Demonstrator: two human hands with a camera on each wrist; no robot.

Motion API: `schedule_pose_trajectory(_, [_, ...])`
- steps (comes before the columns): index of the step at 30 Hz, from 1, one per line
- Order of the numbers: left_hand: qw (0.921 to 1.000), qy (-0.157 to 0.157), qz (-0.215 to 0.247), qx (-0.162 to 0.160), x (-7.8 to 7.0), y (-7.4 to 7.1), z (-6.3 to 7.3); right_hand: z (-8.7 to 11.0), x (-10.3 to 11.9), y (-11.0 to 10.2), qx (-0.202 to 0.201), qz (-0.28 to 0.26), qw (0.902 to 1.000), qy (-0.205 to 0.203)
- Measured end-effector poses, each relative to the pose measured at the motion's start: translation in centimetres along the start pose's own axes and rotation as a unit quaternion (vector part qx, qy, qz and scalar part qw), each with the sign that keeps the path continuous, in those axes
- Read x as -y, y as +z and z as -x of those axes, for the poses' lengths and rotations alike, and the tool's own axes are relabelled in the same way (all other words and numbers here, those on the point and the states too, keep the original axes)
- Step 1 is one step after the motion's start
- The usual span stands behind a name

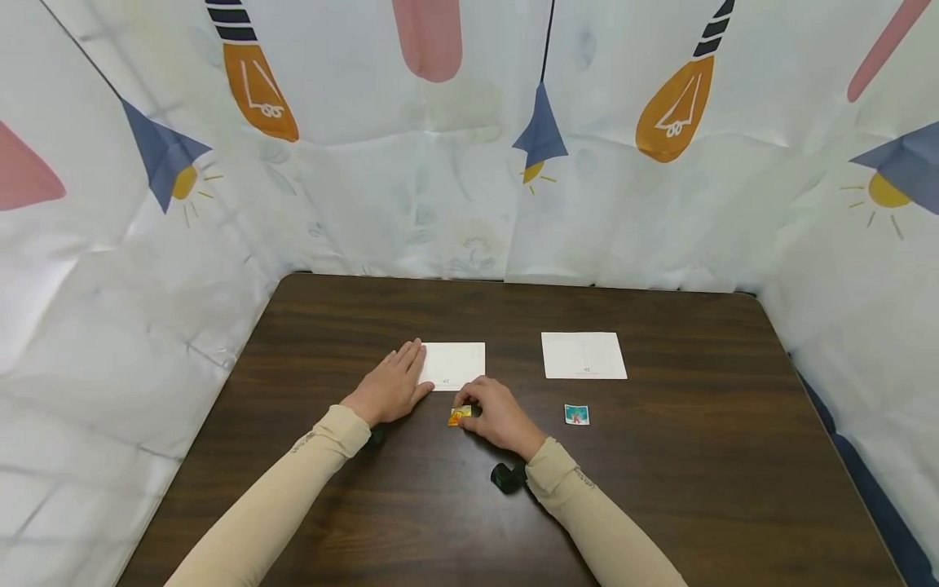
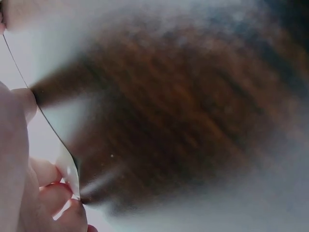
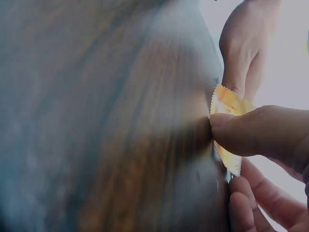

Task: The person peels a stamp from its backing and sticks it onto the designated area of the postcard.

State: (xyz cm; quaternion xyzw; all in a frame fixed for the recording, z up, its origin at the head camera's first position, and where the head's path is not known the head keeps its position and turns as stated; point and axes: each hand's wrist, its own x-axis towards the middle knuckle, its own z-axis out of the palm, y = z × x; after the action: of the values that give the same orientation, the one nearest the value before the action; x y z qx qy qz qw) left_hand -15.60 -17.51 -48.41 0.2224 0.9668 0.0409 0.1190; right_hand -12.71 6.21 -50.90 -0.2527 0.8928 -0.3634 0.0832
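My left hand (image 1: 391,385) lies with straight fingers over the left edge of a white card (image 1: 456,364), thumb at the card's lower corner. Just below that card, my right hand (image 1: 499,414) pinches a small yellow stamp (image 1: 460,415) at the table surface. In the right wrist view the stamp (image 3: 228,102) shows a toothed edge and bows slightly, the thumb (image 3: 236,134) lying across its face. Only part of the left hand (image 2: 48,193) appears in the left wrist view, its fingertips touching the table.
To the right lies a second white card (image 1: 584,356) with tiny print near its lower edge. A teal stamp with a white border (image 1: 576,415) is below it. Dark wooden table (image 1: 697,489) is under everything, with a patterned white cloth (image 1: 440,204) behind and at both sides.
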Motion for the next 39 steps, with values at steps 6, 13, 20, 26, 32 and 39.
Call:
schedule_pose_trajectory(6, [1.0000,-0.002,0.002,0.000,-0.2,-0.2,0.2,0.2,-0.3,-0.1,0.007,0.010,0.9998,-0.016])
schedule_pose_trajectory(13, [1.0000,-0.001,-0.002,-0.002,-0.1,-0.1,0.4,0.6,-0.5,-0.4,0.002,-0.001,0.9998,-0.019])
schedule_pose_trajectory(20, [1.0000,0.000,0.002,0.004,0.1,0.1,0.3,1.0,-0.6,-0.7,0.011,-0.067,0.9977,0.007])
schedule_pose_trajectory(26, [1.0000,0.001,0.000,0.007,0.1,0.2,0.2,1.3,-0.8,-1.0,0.000,-0.095,0.9954,0.018])
schedule_pose_trajectory(32, [0.9999,0.000,0.011,0.005,0.1,0.0,0.4,1.5,-0.9,-1.4,-0.019,-0.118,0.9927,0.016])
schedule_pose_trajectory(39, [0.9999,0.008,0.010,-0.001,0.1,-0.1,0.6,1.7,-1.3,-1.9,-0.035,-0.131,0.9904,0.027])
